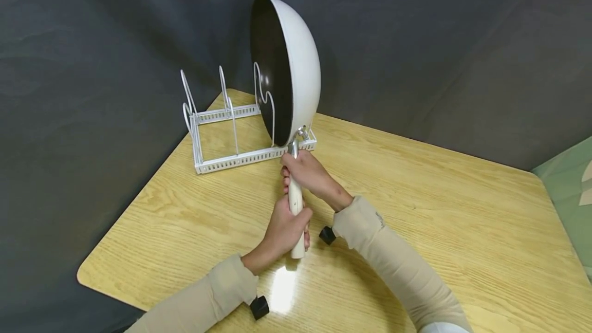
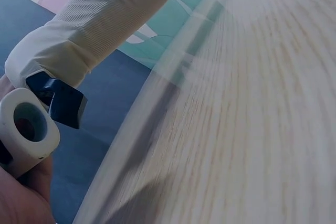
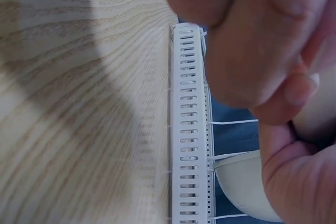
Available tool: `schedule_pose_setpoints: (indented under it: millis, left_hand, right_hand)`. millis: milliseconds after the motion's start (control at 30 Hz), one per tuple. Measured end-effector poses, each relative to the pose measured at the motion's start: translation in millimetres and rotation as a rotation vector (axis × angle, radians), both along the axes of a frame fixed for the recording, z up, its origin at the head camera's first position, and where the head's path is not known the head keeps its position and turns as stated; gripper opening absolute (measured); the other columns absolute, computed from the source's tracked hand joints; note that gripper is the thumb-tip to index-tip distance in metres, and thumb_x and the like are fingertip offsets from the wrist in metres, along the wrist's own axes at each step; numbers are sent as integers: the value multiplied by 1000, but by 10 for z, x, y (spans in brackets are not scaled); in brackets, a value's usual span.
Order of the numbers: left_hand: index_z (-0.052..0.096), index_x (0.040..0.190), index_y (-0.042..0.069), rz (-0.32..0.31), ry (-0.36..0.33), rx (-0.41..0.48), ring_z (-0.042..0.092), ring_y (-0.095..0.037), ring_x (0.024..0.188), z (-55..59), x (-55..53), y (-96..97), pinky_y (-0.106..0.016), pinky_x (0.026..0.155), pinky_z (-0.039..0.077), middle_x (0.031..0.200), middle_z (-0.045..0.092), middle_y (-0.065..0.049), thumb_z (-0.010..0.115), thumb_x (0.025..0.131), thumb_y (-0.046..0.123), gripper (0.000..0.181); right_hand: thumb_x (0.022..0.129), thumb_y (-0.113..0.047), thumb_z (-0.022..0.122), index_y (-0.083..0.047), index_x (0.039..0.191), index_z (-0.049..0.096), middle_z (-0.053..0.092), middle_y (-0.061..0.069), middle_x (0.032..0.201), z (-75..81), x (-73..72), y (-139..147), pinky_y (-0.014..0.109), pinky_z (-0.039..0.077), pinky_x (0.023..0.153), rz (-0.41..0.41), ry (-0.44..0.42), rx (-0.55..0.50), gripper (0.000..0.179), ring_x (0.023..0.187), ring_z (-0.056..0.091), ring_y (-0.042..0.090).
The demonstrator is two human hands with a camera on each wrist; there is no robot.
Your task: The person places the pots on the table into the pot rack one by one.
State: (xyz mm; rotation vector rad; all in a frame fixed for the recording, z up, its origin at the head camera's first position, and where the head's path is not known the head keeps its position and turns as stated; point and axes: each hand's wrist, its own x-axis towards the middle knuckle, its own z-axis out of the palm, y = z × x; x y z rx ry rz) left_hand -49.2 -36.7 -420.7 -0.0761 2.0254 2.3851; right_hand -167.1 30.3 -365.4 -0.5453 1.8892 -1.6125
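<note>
A white wok (image 1: pixel 302 60) with a dark inside stands on its edge at the right end of a white wire rack (image 1: pixel 240 158), its hollow side facing left. Its pale handle (image 1: pixel 296 199) points toward me, and both hands grip it. My right hand (image 1: pixel 305 168) holds the handle close to the pan, while my left hand (image 1: pixel 287 225) wraps it nearer the free end. In the left wrist view the handle's hollow end (image 2: pixel 31 124) shows beside the left hand. The right wrist view has curled fingers (image 3: pixel 252 40) above the slotted rack rail (image 3: pixel 189 129) and part of the wok (image 3: pixel 247 182).
The rack's wire dividers (image 1: pixel 226 86) rise to the left of the wok. A wood-grain table (image 1: pixel 439 209) extends to the right, with dark cloth (image 1: pixel 439 40) behind it. Black wrist mounts (image 1: pixel 260 307) sit at both cuffs. Green patterned fabric (image 1: pixel 573 184) hangs at the far right.
</note>
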Motion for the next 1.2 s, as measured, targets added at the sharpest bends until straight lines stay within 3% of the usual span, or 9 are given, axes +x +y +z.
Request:
schedule_pose_setpoints:
  millis: [733, 1200]
  left_hand:
    - [47, 93, 6, 9, -52, -9, 52, -16, 37, -27, 13, 27, -31, 36, 48, 59, 51, -4, 51, 88, 2, 7]
    - [46, 97, 2, 4, -78, -7, 52, -16, 37, -24, 18, 17, -31, 36, 48, 59, 51, -5, 51, 88, 5, 11]
  right_hand:
    - [98, -14, 41, -6, 67, 50, 51, 3, 58, -72, 14, 7, 29, 54, 53, -3, -13, -17, 33, 49, 55, 17]
    - [97, -13, 41, -7, 66, 50, 50, 3, 57, -103, 11, 1, 29, 53, 53, 0, 5, -26, 32, 49, 55, 17]
